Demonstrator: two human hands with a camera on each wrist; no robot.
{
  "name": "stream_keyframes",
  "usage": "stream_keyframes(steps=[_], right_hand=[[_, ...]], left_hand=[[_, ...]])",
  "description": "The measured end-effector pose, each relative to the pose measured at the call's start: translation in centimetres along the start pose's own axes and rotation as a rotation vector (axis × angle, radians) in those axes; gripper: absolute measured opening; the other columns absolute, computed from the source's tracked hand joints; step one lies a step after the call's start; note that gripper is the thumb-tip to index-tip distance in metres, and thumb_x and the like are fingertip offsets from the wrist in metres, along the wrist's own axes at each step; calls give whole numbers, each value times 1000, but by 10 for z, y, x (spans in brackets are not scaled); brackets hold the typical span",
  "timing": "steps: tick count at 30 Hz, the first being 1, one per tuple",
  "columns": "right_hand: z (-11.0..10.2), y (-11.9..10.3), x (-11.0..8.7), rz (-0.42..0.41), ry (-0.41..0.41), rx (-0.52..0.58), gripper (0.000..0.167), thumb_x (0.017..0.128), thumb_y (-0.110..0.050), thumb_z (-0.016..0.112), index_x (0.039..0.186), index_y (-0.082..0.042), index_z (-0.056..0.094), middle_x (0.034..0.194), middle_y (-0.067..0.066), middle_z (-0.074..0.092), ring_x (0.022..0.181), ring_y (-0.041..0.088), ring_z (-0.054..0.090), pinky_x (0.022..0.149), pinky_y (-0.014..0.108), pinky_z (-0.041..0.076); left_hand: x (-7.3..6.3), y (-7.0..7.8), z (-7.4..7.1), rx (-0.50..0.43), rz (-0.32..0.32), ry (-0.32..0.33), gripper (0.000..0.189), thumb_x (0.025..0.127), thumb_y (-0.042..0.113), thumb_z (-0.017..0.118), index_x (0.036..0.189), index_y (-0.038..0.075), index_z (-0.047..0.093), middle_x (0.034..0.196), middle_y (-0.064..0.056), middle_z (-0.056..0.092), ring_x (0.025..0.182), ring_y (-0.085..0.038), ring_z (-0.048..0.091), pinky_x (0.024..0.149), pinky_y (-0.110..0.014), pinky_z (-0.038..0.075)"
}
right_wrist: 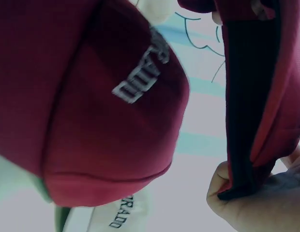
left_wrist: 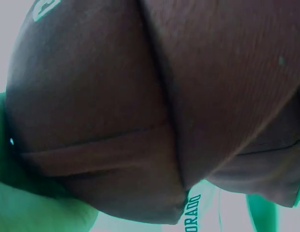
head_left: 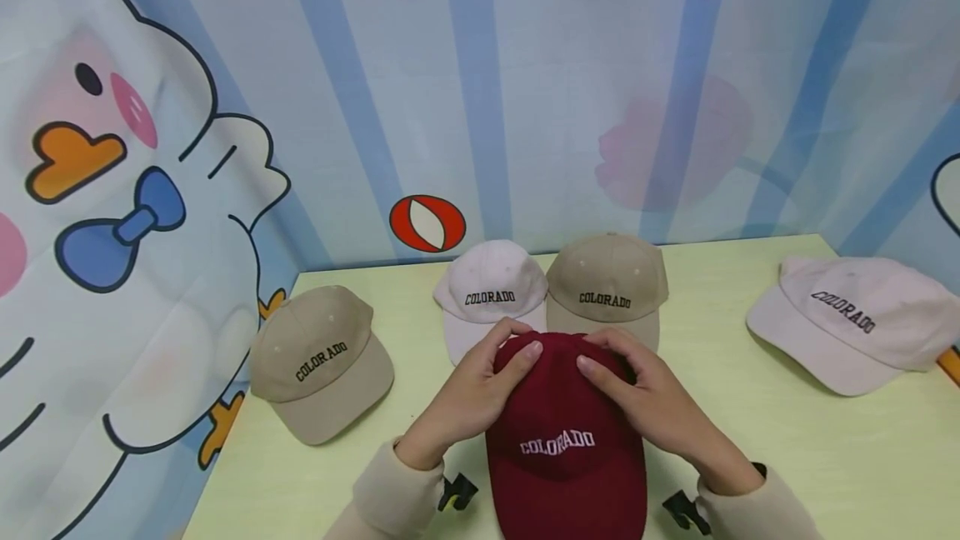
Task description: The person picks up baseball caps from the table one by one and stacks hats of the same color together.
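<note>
A dark red baseball cap (head_left: 566, 482) with white COLORADO lettering is held between both hands, brim toward me. My left hand (head_left: 467, 390) grips the crown's upper left, thumb on the front. My right hand (head_left: 660, 402) grips the upper right likewise, most fingers hidden behind. In the left wrist view the cap (left_wrist: 101, 101) looks brown. The right wrist view shows the lettered crown (right_wrist: 121, 140) beside red fabric (right_wrist: 290, 96) with a dark inner side, its edge pinched by the right hand (right_wrist: 256, 205); I cannot tell if it is the same cap.
Behind the red cap, a pale pink cap (head_left: 491, 282) and a beige cap (head_left: 607, 273) stand side by side. Another beige cap (head_left: 322, 365) lies left, another pale pink cap (head_left: 862, 315) right. The pale yellow table (head_left: 712, 298) meets a printed backdrop (head_left: 540, 107).
</note>
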State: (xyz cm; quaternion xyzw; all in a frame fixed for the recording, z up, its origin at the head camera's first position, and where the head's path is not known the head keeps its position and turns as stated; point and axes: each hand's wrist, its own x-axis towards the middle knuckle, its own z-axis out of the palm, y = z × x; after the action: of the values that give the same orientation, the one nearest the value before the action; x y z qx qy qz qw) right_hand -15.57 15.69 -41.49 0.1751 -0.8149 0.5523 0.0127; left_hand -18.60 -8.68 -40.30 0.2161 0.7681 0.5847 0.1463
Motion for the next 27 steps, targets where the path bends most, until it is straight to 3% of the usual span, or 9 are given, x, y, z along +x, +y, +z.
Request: stream_keyframes(steps=[7,15,20,27], right_hand=[[-5,10,-6,46,0,-84,21,108,-28,56,127,-21,62,123,1,61,109,10,58,89,27,53],[-12,25,-7,104,7,-167,29,108,-30,55,134,-17,60,124,8,57,109,19,54,86,34,51],[-13,34,-5,117,8,-165,31,108,-29,56,135,-15,59,118,10,54,104,19,52,81,33,51],[-13,44,-3,146,11,-152,34,107,-31,57,139,-19,56,108,9,49,97,19,44,72,31,46]], left_hand=[[6,-7,15,187,21,21,28,108,46,49,131,30,53,112,-1,70,91,-11,70,76,-28,59],[18,-20,30,414,56,95,43,107,56,42,138,28,54,125,2,65,111,-12,62,94,-36,53],[22,-27,35,518,37,142,47,107,59,40,138,28,55,122,0,63,109,-14,62,89,-36,52],[25,-33,38,556,29,187,48,106,60,43,140,28,55,113,-2,58,97,-15,60,79,-31,49]])
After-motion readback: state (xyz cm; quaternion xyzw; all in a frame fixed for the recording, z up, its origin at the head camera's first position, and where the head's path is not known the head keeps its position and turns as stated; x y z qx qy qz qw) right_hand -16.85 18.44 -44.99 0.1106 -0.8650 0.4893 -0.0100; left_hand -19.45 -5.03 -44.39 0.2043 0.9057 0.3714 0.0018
